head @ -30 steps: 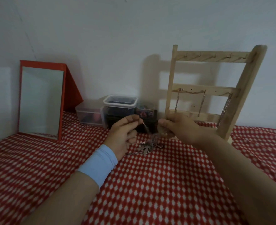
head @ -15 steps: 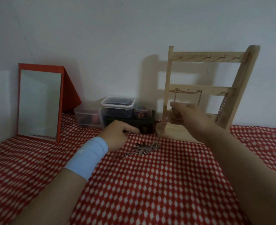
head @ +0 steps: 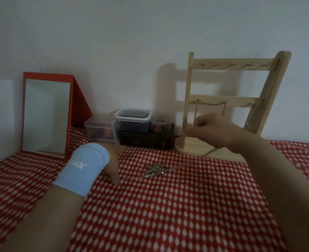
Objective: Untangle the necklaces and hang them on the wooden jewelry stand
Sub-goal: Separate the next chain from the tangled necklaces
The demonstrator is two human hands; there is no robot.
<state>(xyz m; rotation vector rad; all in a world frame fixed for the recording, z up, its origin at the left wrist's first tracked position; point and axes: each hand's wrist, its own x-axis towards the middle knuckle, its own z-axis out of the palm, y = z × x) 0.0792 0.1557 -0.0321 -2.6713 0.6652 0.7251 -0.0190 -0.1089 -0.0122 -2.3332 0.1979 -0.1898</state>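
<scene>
necklace chain [head: 209, 153] is pinched by the blurry right hand [head: 215, 129]; left hand [head: 114, 160] is laid straight-fingered on the table [head: 168, 208].

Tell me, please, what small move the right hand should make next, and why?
Probably raise the right hand toward a bare hook on the top rail of the wooden jewelry stand. It seems to pinch a thin chain that trails down to the pendant cluster on the cloth; the middle rail already carries chains, while the top hooks look free.

Left hand [head: 113, 160] bends down at the wrist; right hand [head: 213, 128] raised, fingers pinching a chain [head: 209, 152].
</scene>
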